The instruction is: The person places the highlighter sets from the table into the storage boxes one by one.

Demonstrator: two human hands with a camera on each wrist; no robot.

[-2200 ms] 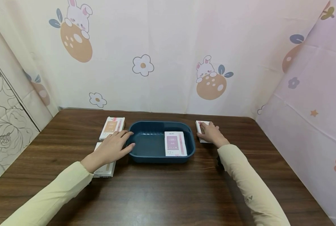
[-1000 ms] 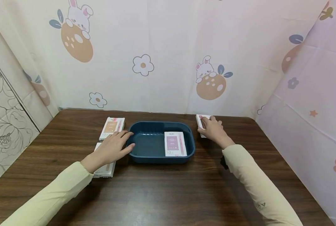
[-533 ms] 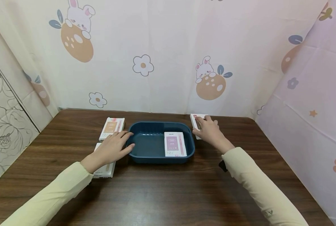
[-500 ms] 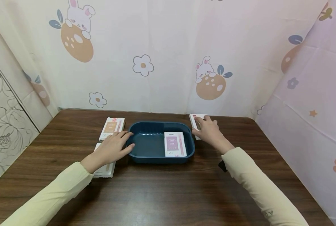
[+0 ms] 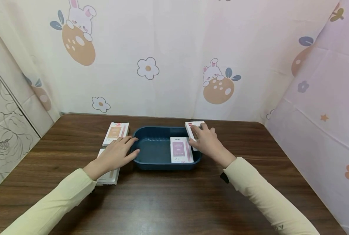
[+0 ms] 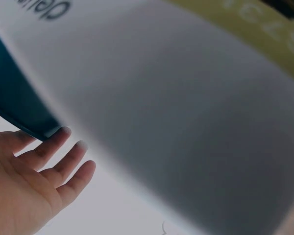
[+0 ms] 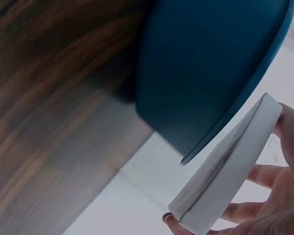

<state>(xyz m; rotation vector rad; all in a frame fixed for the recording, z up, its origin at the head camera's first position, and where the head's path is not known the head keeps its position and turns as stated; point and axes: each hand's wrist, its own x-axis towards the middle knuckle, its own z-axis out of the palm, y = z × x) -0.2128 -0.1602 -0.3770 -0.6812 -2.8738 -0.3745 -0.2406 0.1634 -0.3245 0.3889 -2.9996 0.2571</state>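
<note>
My right hand point(image 5: 208, 142) pinches a flat white carton point(image 5: 193, 125) by its edges, thumb on the near left side and fingers around the far and right sides. The carton is at the far right corner of the dark blue plastic bin point(image 5: 165, 166), forward and to the left of my palm; from the right wrist I see it edge-on, higher than the rim, with a gap between the two. Its long axis runs away from me, its far end slanting a little left, so it crosses the bin's long axis, which runs side to side. The purple-labelled carton point(image 5: 178, 150) inside the bin's right half points nearly the same way and lies just left of the one I grip; my thumb overlaps its right edge in the head view, though I cannot tell whether they touch. That narrow sideways offset is, I judge, the relation that counts most. My right hand is clearly the nearer one; my left hand point(image 5: 117, 155) is at the opposite end, fingers spread, fingertips at the left rim, pinching nothing. A white carton point(image 5: 108, 178) lies partly under that palm, and an orange-labelled carton point(image 5: 115, 132) lies beyond it on the wooden table point(image 5: 162, 202).
</note>
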